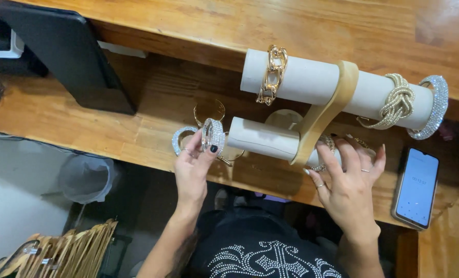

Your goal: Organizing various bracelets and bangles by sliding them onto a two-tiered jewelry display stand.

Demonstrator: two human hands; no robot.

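A: The rhinestone bangle (213, 135) sits pinched in the left hand (192, 172), thumb and forefinger closed on its rim, just off the open end of the lower padded roll (263, 140) of the bracelet stand (326, 110).

B: And the right hand (349, 188)?

A: Its fingers (328, 157) are spread and curved against the other side of the stand's wooden upright, touching a small sparkly bracelet (326, 145) there. I cannot tell whether it grips that piece or only steadies it.

B: What lies around the held bangle?

A: A second rhinestone bangle (180, 138) lies on the wooden counter (75, 121) just behind the left fingers, and a plain gold cuff (209, 110) stands a little farther back. On the upper roll (312, 82) hang a gold chain-link bracelet (272, 74), a knotted mesh bracelet (395, 103) and a wide crystal bangle (431, 105) at the far end.

B: Where is the risk?

A: I judge the pinch to be light, on a hard, slick rim; a slip would drop the bangle onto the counter edge or past it to the floor. The stand also looks top-heavy, so a sideways push on the lower roll could tip it. A smartphone (418, 188) lies near the right wrist, close to the counter edge, and an elbow could nudge it off.
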